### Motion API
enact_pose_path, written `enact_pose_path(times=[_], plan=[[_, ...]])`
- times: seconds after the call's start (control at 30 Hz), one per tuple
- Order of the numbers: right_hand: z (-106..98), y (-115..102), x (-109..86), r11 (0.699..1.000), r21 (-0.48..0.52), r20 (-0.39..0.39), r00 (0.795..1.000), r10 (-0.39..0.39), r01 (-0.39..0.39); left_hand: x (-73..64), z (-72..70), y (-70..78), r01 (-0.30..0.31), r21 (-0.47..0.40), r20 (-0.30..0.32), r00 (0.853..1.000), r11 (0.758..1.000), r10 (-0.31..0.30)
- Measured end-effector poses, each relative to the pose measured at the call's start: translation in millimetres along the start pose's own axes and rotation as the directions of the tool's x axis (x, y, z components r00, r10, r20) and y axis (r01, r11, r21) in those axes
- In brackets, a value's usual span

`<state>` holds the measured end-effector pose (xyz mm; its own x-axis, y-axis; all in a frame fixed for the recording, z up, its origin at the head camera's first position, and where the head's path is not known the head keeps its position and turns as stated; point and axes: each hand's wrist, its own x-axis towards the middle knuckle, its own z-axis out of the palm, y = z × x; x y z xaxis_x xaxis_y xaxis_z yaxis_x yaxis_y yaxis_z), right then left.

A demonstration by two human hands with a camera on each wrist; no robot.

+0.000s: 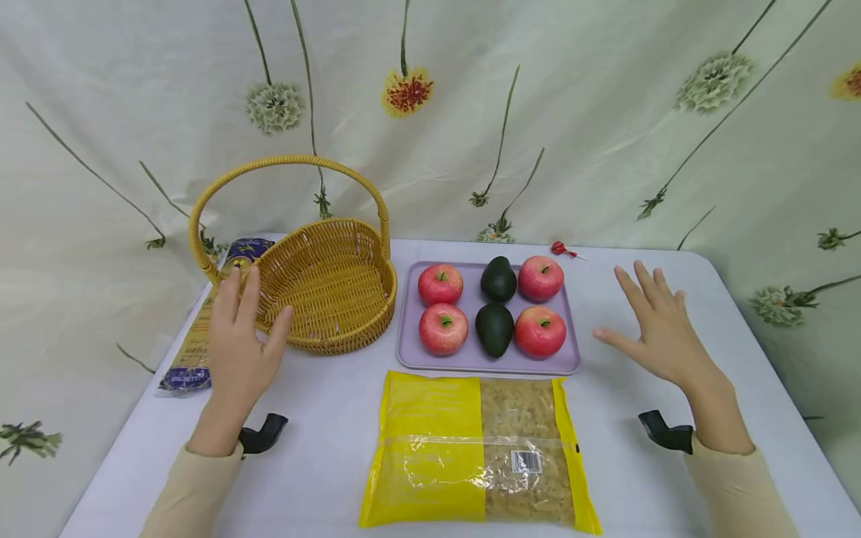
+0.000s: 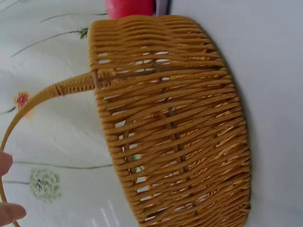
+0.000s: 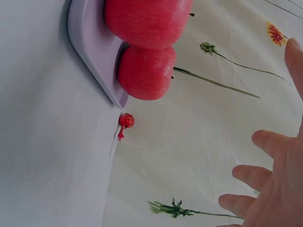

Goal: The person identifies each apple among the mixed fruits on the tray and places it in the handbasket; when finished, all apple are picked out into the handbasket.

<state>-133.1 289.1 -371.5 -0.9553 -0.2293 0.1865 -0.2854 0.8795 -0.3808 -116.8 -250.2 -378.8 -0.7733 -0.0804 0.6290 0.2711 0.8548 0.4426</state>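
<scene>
My left hand (image 1: 244, 340), fingers extended and holding nothing, hovers in front of a wicker basket (image 1: 323, 288) with a tall arched handle. In the left wrist view the basket's woven side (image 2: 175, 123) fills the middle, with two fingertips at the left edge. My right hand (image 1: 662, 329) is spread wide and bare at the right, beside a lilac tray (image 1: 572, 351). On the tray lie several red apples (image 1: 444, 329) and two dark green avocados (image 1: 494, 329). The right wrist view shows two apples (image 3: 147, 73) and the spread fingers (image 3: 253, 177).
A yellow bag with a clear panel of tan contents (image 1: 430, 448) lies at the front middle. Behind my left hand is a blue and yellow packet (image 1: 191, 359), partly hidden by the basket. A red-wrapped lollipop (image 1: 560, 248) lies behind the tray, near the flowered backdrop (image 1: 592, 149).
</scene>
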Motion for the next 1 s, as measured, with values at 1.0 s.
enact_pose_path(times=[1.0], plan=[[37.4,2.9,5.9,0.873,0.488,-0.239,0.963,0.127,0.006,42.1,10.4,-55.3,0.564,-0.269,-0.138,0.78,0.781,-0.611]])
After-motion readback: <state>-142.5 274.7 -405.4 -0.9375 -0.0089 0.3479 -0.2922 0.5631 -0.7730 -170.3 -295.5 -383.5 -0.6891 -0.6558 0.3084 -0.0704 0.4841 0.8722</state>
